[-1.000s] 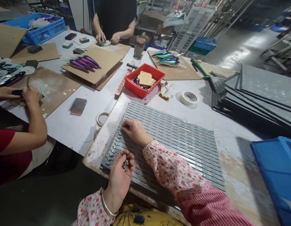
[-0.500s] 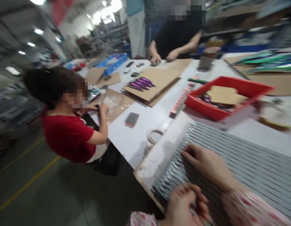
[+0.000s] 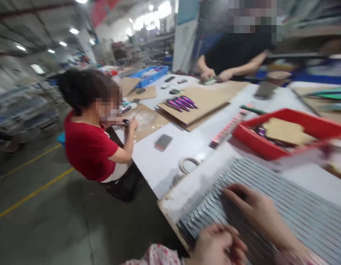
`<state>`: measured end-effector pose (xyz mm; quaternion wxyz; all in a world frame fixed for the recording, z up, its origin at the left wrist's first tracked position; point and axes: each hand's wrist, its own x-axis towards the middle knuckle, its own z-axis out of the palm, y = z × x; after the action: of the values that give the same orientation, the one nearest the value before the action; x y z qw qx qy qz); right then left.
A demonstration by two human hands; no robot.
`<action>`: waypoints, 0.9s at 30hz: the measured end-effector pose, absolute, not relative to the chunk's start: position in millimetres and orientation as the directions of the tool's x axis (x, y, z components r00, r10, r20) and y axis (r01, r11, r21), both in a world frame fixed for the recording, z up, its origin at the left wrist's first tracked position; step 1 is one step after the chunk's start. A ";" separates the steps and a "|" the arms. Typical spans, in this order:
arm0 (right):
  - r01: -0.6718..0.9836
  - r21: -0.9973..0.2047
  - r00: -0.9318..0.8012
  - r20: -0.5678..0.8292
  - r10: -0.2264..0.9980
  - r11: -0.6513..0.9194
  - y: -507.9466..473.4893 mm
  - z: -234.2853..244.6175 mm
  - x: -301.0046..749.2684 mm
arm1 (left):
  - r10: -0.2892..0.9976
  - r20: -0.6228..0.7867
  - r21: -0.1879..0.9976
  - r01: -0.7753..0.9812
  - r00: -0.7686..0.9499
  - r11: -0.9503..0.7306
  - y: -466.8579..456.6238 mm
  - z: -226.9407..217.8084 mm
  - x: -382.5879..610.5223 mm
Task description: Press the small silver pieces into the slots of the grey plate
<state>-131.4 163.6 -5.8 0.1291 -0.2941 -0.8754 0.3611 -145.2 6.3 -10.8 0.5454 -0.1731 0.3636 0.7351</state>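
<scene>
A grey slotted rack (image 3: 292,206) lies on the table in front of me, with small shiny pieces set in its near-left slots. My right hand (image 3: 256,211) rests on the rack's left part, fingers bent down onto the slats. My left hand (image 3: 218,246) is at the bottom edge, curled closed; what it holds is blurred. A red tray (image 3: 250,141) with tan cards in it stands just beyond the rack.
A seated person in a red shirt (image 3: 90,147) works at the table's left side. Another person in black (image 3: 234,55) stands at the far end. Purple lures (image 3: 181,103) lie on cardboard. A tape ring (image 3: 188,163) and a dark block (image 3: 163,141) lie nearby.
The view has swung up and left, so the person in red and the floor now show. My hands stay on the rack's near-left corner.
</scene>
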 end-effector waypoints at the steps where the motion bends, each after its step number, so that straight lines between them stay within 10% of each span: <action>1: 0.404 -0.716 -0.790 0.040 0.611 0.569 162.1 -4.6 -128.3 | 0.678 -0.632 0.359 -0.917 -0.376 -0.174 3.6 -5.4 -144.3; 13: 0.477 -0.474 -0.785 0.150 0.601 0.740 149.5 -10.8 -127.0 | 0.730 -0.620 0.380 -0.924 -0.287 -0.041 1.4 1.6 -157.1; 27: 0.573 -0.455 -0.694 0.172 0.699 0.681 148.2 -19.1 -139.1 | 0.715 -0.635 0.377 -0.925 -0.292 -0.044 3.1 1.5 -157.7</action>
<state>-139.1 148.2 -19.1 0.1685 -0.3528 -0.9013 0.1867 -157.7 3.1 1.5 0.5784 -0.1389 0.3790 0.7089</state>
